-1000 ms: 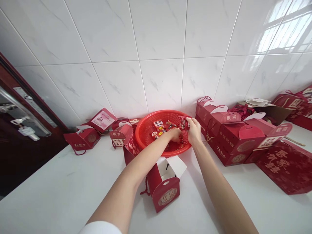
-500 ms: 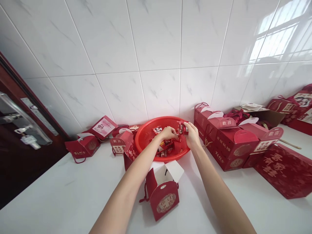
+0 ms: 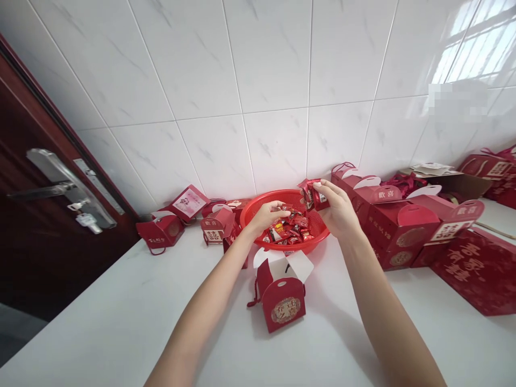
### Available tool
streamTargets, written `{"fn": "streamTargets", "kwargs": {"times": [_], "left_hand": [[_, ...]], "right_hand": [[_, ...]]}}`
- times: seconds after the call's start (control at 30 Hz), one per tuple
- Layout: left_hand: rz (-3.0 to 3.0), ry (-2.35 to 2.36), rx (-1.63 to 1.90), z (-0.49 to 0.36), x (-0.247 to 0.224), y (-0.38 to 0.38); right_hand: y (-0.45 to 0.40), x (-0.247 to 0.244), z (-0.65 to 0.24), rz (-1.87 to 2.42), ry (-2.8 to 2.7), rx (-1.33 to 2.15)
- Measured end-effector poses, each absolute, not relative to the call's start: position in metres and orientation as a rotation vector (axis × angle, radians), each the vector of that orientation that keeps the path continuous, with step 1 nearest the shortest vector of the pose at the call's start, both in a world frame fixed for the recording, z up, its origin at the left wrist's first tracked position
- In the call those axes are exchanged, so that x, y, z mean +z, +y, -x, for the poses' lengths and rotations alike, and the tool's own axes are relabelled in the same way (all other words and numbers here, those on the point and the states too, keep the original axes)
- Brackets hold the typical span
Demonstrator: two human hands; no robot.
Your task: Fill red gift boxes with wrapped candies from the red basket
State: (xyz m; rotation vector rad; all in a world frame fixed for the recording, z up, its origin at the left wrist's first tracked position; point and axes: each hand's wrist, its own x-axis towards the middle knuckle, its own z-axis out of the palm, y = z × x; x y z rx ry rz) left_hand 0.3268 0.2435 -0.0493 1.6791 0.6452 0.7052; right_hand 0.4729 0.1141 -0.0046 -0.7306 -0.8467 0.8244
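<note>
A red plastic basket (image 3: 252, 203) with perforated sides holds a pile of red-wrapped candies (image 3: 292, 231). Over its left side, my left hand (image 3: 266, 216) pinches a small wrapped candy (image 3: 287, 207) between thumb and fingers. My right hand (image 3: 338, 209) is raised at the basket's right rim, closed on red candy packets (image 3: 313, 195) that stick out to the left of the fingers; how many is unclear. In front of the basket stands a small red gift box (image 3: 283, 309) with gold print, its white-lined top flaps open and a cord at its side.
Several red gift boxes (image 3: 397, 228) stand stacked at the right, beside a large red box (image 3: 475, 269) and an open carton (image 3: 463, 185). Smaller boxes (image 3: 161, 231) sit at the left. A tiled wall (image 3: 278, 150) rises behind the white table (image 3: 133, 312); a door (image 3: 40, 231) with keys is at left.
My right hand has lifted up and away from the basket with the candy packets. My left hand has drawn left, apart from the right, its fingers less bent. The view has shifted slightly.
</note>
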Motion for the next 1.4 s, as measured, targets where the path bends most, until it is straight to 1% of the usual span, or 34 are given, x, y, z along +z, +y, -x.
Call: {"fn": "streamTargets", "kwargs": {"times": [0.23,0.6,0.77,1.07,1.27,1.4], "left_hand": [[-1.567,0.753,0.693,-0.318,-0.052,0.241],[-1.275,0.707,0.668,-0.325,-0.047,0.230],[-1.230,0.722,0.632,-0.330,-0.050,0.230],[-1.245,0.729,0.630,-0.335,-0.051,0.235],[-1.393,0.842,0.609,-0.337,-0.051,0.253],[-1.506,0.923,0.565,-0.357,-0.050,0.271]], "right_hand": [[0.087,0.011,-0.465,0.764,-0.939,0.749],[0.073,0.012,-0.480,0.779,-1.022,0.619],[0.076,0.010,-0.486,0.796,-1.001,0.627],[0.066,0.019,-0.485,0.932,-1.002,0.534],[0.062,0.023,-0.484,0.951,-0.964,0.528],[0.062,0.023,-0.486,0.987,-0.974,0.490]]}}
